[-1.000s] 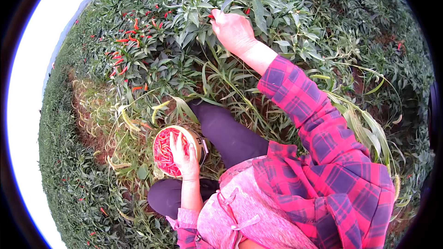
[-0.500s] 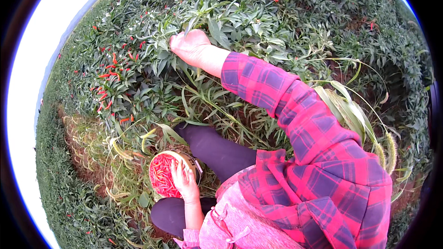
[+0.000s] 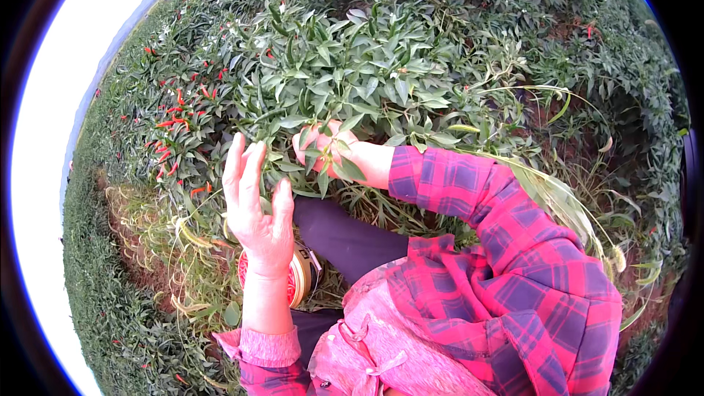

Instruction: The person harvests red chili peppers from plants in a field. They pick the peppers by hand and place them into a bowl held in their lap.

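My left hand (image 3: 257, 209) is raised with its fingers spread, holding nothing, close to the leaves of a chilli plant (image 3: 345, 73). My right hand (image 3: 323, 148), in a red plaid sleeve, reaches into the green foliage; leaves cover its fingers, so what it grips is hidden. A round basket of red chillies (image 3: 297, 279) sits on the ground by my dark-trousered leg, partly behind my left wrist. Ripe red chillies (image 3: 172, 121) hang on plants to the left.
Dense green chilli plants fill the field all around. Dry grass and bare soil (image 3: 147, 264) lie at the lower left. Long grass blades (image 3: 565, 198) arch at the right. A few red chillies (image 3: 589, 29) show at the far upper right.
My left hand has left the basket rim and risen, open, toward the plant. My right hand has moved down and closer, deeper into the leaves.
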Motion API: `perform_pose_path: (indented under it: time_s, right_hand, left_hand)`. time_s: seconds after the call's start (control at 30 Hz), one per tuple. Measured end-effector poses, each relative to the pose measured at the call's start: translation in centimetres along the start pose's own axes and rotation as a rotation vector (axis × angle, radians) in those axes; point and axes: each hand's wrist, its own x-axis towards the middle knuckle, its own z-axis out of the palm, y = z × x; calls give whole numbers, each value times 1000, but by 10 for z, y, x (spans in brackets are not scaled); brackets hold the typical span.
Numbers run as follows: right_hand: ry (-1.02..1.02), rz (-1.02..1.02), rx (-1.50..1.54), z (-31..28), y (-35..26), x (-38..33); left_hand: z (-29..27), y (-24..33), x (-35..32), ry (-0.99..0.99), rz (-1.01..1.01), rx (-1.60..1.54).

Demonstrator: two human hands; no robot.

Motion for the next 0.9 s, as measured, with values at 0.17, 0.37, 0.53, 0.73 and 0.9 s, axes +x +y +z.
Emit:
perform_pose_path:
  time_s: [0.17, 0.37, 0.53, 0.73, 0.9]
  right_hand:
    - [33, 179, -724, 21, 32, -28]
    - [-67, 3, -697, -19, 25, -28]
    - [55, 74, -1955, 29, 3, -23]
    - [-271, 153, -1933, 49, -7, -57]
    - [38, 245, -915, 69, -49, -72]
  left_hand:
    - [59, -25, 41, -489, -23, 475]
    - [85, -69, 24, -502, -321, 56]
    - [70, -95, 27, -459, -468, -187]
    - [80, -113, 29, -498, -424, -58]
    - [71, -125, 21, -467, -486, -94]
